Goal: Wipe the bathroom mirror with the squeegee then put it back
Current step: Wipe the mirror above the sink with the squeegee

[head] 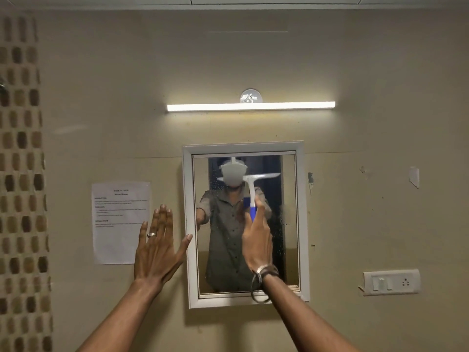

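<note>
A white-framed mirror (188, 224) hangs on the beige wall at the centre. My right hand (256, 237) grips the blue handle of a squeegee (251, 193). Its white blade lies across the upper part of the glass, roughly level. Water droplets speckle the glass near the right edge. My left hand (157, 246) is spread flat against the wall just left of the mirror, its thumb touching the frame. It holds nothing. The glass reflects a person in a grey shirt.
A lit tube light (250, 106) is mounted above the mirror. A printed paper sheet (116, 219) is stuck on the wall to the left. A switch and socket plate (390, 282) sits lower right. A patterned tile strip (21, 174) runs down the far left.
</note>
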`<act>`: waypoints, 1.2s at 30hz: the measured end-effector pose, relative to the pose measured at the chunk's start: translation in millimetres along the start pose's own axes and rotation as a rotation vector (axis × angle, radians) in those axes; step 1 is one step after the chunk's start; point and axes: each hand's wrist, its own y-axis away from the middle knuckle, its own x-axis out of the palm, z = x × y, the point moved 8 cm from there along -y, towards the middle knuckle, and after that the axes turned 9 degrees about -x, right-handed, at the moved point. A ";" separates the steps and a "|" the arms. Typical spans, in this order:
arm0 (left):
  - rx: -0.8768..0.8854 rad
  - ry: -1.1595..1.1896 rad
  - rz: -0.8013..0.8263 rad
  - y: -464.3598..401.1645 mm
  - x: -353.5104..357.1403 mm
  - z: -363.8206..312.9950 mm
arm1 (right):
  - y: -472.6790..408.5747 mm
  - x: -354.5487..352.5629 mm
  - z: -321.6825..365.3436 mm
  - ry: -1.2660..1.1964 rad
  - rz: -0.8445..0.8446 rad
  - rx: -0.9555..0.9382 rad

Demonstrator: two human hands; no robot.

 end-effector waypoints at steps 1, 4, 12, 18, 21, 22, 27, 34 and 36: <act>-0.002 0.002 0.001 2.1 0.3 1.4 | 15.5 3.8 -9.3 0.017 0.021 0.029; -0.002 0.009 0.006 7.4 1.8 4.5 | 66.9 14.4 -33.2 0.051 0.074 0.119; -0.020 -0.029 0.006 9.8 0.0 14.9 | 23.5 14.5 16.4 -0.072 -0.027 0.017; -0.028 -0.049 -0.003 14.3 1.1 31.1 | -42.8 31.8 51.5 -0.069 -0.043 -0.073; -0.036 -0.065 -0.004 17.5 1.8 39.4 | -42.5 39.3 53.1 -0.112 -0.055 -0.057; -0.039 -0.067 -0.009 18.6 1.5 41.6 | -39.0 42.2 51.1 -0.113 -0.057 -0.056; -0.047 -0.067 -0.020 19.4 2.3 44.0 | 4.0 51.8 23.7 -0.085 -0.002 0.007; 0.001 -0.005 -0.031 14.3 3.7 20.4 | 102.7 55.9 -24.9 -0.067 0.135 0.223; 0.003 0.016 -0.025 11.8 3.2 12.6 | 118.8 59.8 -37.0 -0.109 0.168 0.319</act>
